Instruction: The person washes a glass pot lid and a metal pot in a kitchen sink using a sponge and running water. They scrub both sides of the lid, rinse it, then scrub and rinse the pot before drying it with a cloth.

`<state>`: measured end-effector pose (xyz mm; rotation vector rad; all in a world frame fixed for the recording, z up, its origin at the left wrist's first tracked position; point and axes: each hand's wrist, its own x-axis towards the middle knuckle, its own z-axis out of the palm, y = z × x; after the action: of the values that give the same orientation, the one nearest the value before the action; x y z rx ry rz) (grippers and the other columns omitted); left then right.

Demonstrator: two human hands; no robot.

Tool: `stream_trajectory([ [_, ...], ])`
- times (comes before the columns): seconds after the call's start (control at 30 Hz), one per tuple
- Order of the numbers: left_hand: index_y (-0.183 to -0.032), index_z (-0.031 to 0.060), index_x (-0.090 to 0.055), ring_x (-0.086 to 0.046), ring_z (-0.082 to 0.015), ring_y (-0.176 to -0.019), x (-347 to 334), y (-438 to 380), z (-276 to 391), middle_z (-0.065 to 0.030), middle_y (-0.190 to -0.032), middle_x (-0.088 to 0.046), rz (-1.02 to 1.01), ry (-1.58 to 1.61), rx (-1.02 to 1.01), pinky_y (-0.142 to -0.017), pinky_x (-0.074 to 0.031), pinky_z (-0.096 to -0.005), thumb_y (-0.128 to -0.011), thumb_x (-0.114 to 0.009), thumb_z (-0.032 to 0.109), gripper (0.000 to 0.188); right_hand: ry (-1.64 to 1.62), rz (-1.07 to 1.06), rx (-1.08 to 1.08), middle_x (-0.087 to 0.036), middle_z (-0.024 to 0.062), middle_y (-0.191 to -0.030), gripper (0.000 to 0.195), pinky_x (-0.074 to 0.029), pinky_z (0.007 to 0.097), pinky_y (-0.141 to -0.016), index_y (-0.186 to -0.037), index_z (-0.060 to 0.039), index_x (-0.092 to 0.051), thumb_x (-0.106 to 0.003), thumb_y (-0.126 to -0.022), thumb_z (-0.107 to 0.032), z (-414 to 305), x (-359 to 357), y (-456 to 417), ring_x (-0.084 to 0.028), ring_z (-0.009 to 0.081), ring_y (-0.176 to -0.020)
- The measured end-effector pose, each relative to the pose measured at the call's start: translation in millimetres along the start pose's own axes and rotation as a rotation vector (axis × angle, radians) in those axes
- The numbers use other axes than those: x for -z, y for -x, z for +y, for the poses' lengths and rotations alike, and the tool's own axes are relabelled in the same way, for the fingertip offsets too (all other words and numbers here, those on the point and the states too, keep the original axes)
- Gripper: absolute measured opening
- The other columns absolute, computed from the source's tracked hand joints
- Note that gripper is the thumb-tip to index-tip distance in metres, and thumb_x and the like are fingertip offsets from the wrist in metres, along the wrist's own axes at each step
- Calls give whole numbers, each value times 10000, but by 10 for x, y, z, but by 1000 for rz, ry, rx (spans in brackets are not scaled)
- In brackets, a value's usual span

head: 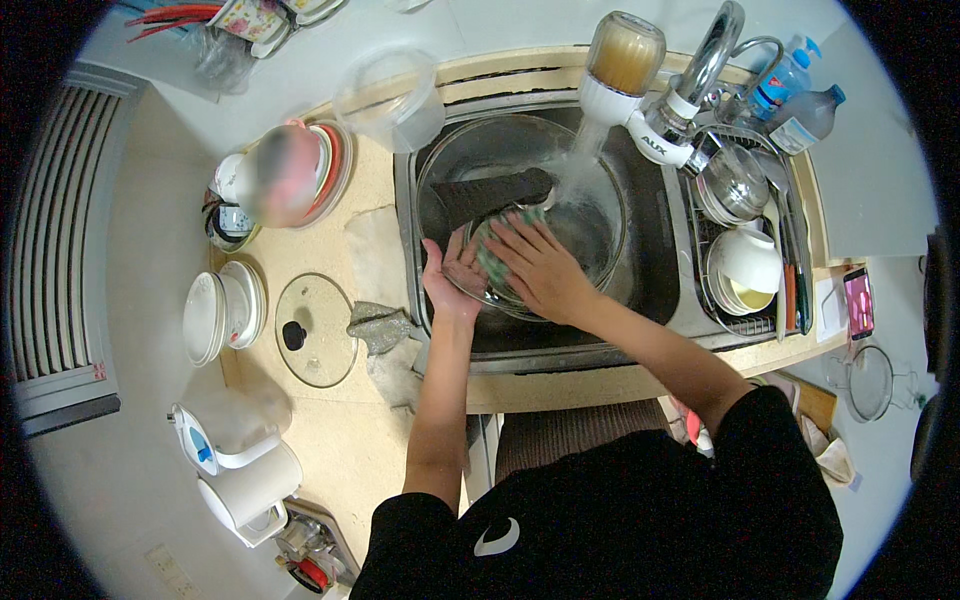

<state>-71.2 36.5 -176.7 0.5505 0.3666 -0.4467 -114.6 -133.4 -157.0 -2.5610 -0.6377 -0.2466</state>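
Observation:
Over the sink basin, my left hand supports a clear glass bowl or lid from its left side, thumb apart. Flat on the glass, my right hand presses a green scrubbing cloth. Behind both hands lies a dark cloth or pad, inside a large round clear vessel standing in the basin. Water runs from the filter on the chrome faucet into that vessel. Part of the held glass is hidden under my right hand.
A dish rack with bowls and utensils borders the basin's right side. On the left counter are a glass lid, a grey rag, stacked white dishes, a clear plastic tub and pitchers. A phone lies far right.

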Motion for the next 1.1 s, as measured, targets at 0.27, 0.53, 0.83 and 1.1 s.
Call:
stream_trajectory([
  [0.27,-1298,-7,-475,-527,-374,-1160,114,66,-17,-203,-1310,-520,-21,69,-56,-992,-422,-493,-930,-435,565,681,-164,-43,71,-363,160,-1451,556,-234,479,-1125,-1376,-41,-405,-565,-867,-198,-402,-1,-29,-301,327,-1373],
  [0.53,-1352,-43,-358,-433,-484,-1245,-186,359,36,-311,-1352,-438,108,-90,-153,-1038,-367,-570,-885,-467,620,817,-251,319,-443,-341,198,-1468,514,-199,495,-1139,-1407,-28,-362,-481,-920,-145,608,-139,495,-287,372,-1375],
  [0.83,-1319,-57,-439,-582,-458,-1085,-298,773,407,-317,-1223,-550,48,-254,-103,-892,-517,-509,-935,-364,603,767,-573,128,-434,-596,258,-1111,366,-439,471,-888,-1105,36,-550,-422,-967,-277,1486,-309,-443,-562,419,-1038],
  [1.1,-1275,-46,-486,-604,-452,-1048,-546,1212,853,-303,-1152,-597,117,-396,-180,-860,-535,-523,-962,-363,538,674,-360,-297,-567,-631,256,-1040,455,-457,467,-843,-1111,62,-548,-414,-994,-356,1564,-490,47,-613,375,-973],
])
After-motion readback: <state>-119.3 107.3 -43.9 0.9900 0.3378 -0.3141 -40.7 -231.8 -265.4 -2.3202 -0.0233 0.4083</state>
